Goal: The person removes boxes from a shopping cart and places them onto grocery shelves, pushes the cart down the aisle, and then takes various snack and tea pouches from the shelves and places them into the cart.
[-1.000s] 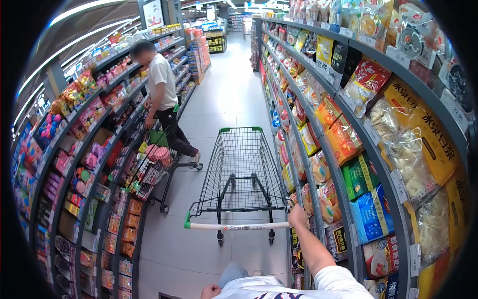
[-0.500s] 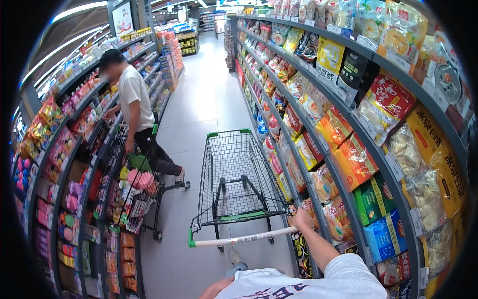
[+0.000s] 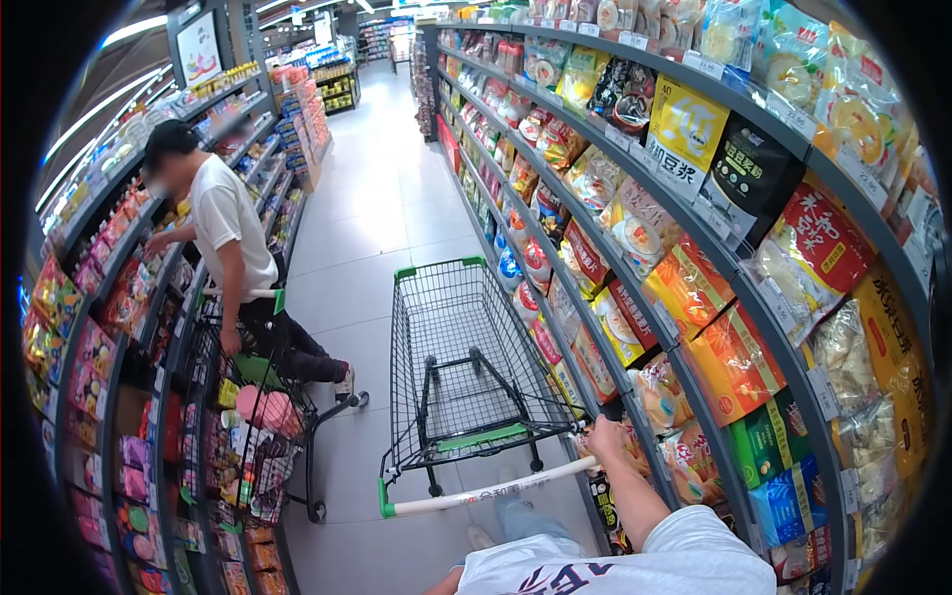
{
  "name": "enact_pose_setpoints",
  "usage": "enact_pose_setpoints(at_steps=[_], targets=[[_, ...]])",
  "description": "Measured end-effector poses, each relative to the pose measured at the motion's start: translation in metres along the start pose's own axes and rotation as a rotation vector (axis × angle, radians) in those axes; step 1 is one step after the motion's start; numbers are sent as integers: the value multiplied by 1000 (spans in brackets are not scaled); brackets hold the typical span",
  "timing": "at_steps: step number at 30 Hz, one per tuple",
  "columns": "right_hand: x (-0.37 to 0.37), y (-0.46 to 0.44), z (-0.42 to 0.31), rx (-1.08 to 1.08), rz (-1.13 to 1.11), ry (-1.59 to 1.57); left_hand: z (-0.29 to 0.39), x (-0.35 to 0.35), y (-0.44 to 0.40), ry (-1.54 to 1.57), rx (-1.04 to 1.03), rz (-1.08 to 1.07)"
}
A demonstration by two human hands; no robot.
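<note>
My right hand (image 3: 608, 442) is closed around the right end of the pale handle bar (image 3: 496, 495) of a shopping cart (image 3: 436, 362). The cart is a dark wire basket with green trim, and no goods show inside it. The bar's left end has a green cap. Only a sliver of skin from my left arm (image 3: 445, 583) shows at the bottom edge; my left hand is out of view. Bagged foods on the right shelf (image 3: 714, 382) stand close beside my right hand.
A person (image 3: 228, 223) in a white shirt and dark cap stands at the left shelf, reaching toward it. Beside them is a loaded cart (image 3: 263, 416). Shelves of packaged snacks line both sides. The tiled aisle floor (image 3: 372, 213) runs ahead between them.
My cart and I have moved forward along the aisle, so the right shelf's bags look nearer. The view has shifted slightly right. My right hand keeps its hold; less of my left arm shows.
</note>
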State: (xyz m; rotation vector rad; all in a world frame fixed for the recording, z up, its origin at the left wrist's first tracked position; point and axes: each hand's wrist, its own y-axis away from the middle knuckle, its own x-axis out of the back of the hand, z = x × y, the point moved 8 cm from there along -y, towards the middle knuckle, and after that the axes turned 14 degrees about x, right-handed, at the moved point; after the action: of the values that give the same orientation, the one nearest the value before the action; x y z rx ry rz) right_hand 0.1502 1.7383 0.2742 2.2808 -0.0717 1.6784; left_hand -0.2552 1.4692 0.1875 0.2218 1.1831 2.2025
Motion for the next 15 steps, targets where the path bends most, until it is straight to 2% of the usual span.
enact_pose_setpoints(at_steps=[7,11,15], targets=[[14,-81,-26,-6,15,-50,16,92,-29,50,121,256],[20,-135,-42,10,-7,-56,45,149,-40,73,170,411],[18,-199,-56,48,13,-76,92,192,-60,47,195,475]])
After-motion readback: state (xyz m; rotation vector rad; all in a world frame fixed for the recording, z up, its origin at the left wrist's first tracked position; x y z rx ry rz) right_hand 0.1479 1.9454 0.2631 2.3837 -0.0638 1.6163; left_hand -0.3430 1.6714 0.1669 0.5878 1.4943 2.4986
